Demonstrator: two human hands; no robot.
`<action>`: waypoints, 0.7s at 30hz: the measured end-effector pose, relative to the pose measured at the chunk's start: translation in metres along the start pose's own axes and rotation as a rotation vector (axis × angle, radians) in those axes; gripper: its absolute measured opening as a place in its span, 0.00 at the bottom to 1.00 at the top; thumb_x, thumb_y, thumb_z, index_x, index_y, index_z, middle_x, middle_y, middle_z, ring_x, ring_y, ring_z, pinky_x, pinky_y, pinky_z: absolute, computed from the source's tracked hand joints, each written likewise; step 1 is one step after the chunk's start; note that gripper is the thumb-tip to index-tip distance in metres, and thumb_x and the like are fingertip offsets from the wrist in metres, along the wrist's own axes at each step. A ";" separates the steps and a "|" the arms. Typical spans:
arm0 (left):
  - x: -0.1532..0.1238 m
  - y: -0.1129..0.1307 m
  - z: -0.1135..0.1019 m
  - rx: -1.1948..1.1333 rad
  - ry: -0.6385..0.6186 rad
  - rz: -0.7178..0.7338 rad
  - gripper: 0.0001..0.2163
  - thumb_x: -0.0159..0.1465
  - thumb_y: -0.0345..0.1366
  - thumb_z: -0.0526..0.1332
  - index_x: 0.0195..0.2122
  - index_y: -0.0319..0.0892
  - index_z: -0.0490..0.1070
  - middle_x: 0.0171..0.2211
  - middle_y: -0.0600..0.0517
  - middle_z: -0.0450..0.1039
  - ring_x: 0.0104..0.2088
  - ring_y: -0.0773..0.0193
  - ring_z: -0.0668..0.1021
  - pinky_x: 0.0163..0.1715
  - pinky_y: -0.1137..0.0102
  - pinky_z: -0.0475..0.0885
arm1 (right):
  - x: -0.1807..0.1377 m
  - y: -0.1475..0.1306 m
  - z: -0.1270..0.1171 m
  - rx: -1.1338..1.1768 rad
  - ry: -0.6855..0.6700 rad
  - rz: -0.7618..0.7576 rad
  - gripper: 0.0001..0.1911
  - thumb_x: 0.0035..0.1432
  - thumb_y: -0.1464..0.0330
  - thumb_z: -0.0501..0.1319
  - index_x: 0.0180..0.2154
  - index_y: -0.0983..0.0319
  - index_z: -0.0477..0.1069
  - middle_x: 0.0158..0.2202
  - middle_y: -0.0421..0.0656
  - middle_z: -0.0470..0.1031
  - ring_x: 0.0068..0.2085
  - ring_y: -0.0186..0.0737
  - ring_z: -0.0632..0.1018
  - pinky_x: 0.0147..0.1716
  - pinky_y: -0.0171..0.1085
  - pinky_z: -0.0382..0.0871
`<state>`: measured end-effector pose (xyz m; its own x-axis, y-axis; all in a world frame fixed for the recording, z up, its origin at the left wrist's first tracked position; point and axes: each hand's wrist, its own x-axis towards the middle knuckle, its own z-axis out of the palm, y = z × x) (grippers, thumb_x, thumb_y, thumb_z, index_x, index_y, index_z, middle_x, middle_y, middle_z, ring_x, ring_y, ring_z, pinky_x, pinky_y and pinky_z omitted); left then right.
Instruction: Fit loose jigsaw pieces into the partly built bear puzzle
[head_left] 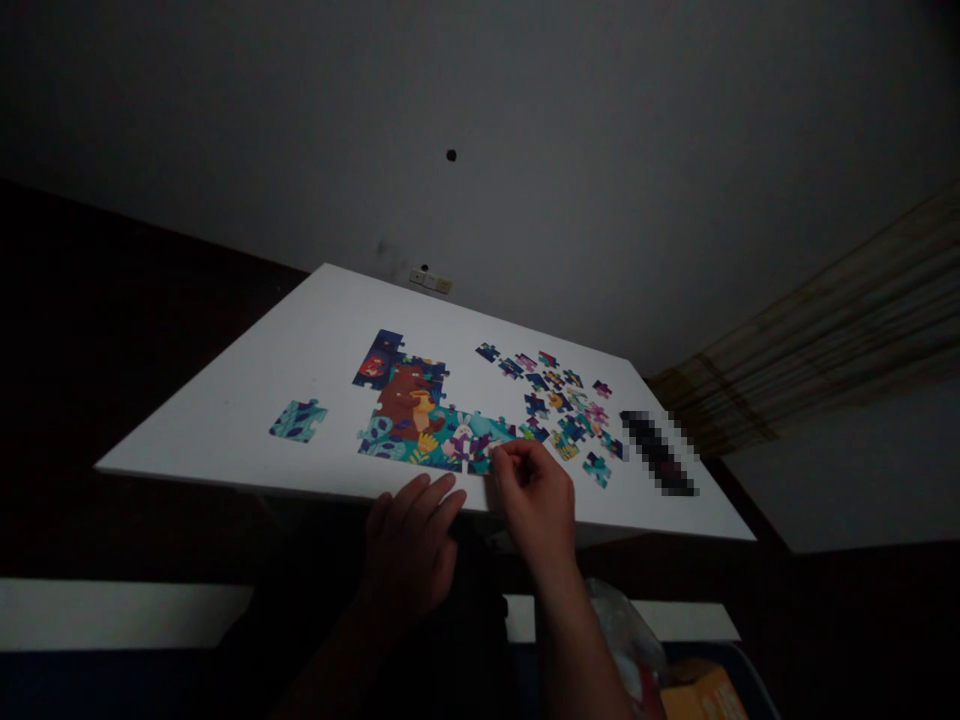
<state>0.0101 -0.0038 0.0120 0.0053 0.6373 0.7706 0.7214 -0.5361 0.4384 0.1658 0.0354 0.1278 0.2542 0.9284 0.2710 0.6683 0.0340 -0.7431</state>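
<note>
In the head view, the white worktop [225, 420] lies tilted across the picture, and the person's two hands come to its near edge. The right hand [535, 510] is closed in a pinch, and its fingers [510, 455] seem to hold a dark puzzle piece [480, 460] at the lower right end of the joined section [405, 410]; this piece touches the section. The left hand [411, 552] is open, with its fingers [439, 492] a little spread at the near edge of the worktop, just beside the right hand, and it does not seem to hold anything. The joined section lies near the middle of the worktop and shows a brown figure among blue and green shapes. To the right of it, and near the right hand, many loose pieces [555, 400] are scattered apart from each other. A small joined group [298, 420] lies alone on the left, well apart from the section. Past the loose pieces lies a dark object [658, 452], but it is too blurred to tell what it is. Behind the worktop is a wall with a switch plate [429, 281], and at the right hangs a curtain [825, 320]. Below the worktop are a plastic bag [626, 640] and an orange box [701, 695].
</note>
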 end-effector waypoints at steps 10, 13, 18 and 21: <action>0.002 0.000 0.001 0.016 0.026 0.012 0.21 0.66 0.28 0.61 0.58 0.50 0.78 0.56 0.50 0.84 0.62 0.56 0.78 0.76 0.56 0.45 | 0.004 -0.004 0.002 -0.153 -0.102 -0.026 0.13 0.68 0.56 0.62 0.42 0.56 0.81 0.31 0.39 0.82 0.33 0.43 0.81 0.34 0.37 0.65; 0.002 0.001 0.001 0.013 0.025 0.009 0.20 0.66 0.29 0.61 0.58 0.50 0.78 0.56 0.51 0.84 0.62 0.56 0.78 0.76 0.56 0.44 | 0.002 -0.005 0.001 -0.032 -0.079 -0.011 0.13 0.68 0.56 0.62 0.40 0.57 0.80 0.33 0.40 0.83 0.34 0.43 0.81 0.36 0.37 0.68; 0.006 0.002 -0.002 0.028 0.025 0.019 0.20 0.66 0.28 0.61 0.58 0.49 0.78 0.55 0.50 0.84 0.62 0.57 0.78 0.77 0.57 0.43 | 0.002 -0.009 0.004 -0.050 -0.072 -0.035 0.13 0.68 0.57 0.62 0.40 0.57 0.80 0.34 0.40 0.83 0.35 0.43 0.81 0.37 0.38 0.68; 0.006 0.002 -0.002 0.029 0.020 0.021 0.20 0.66 0.29 0.61 0.58 0.49 0.78 0.55 0.50 0.85 0.62 0.57 0.78 0.76 0.57 0.44 | 0.003 -0.011 0.007 -0.130 -0.105 -0.044 0.12 0.67 0.57 0.62 0.40 0.56 0.80 0.33 0.40 0.83 0.36 0.44 0.81 0.36 0.38 0.68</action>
<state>0.0101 -0.0021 0.0189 0.0072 0.6146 0.7888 0.7413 -0.5327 0.4083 0.1547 0.0399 0.1325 0.1529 0.9609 0.2307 0.7636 0.0333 -0.6448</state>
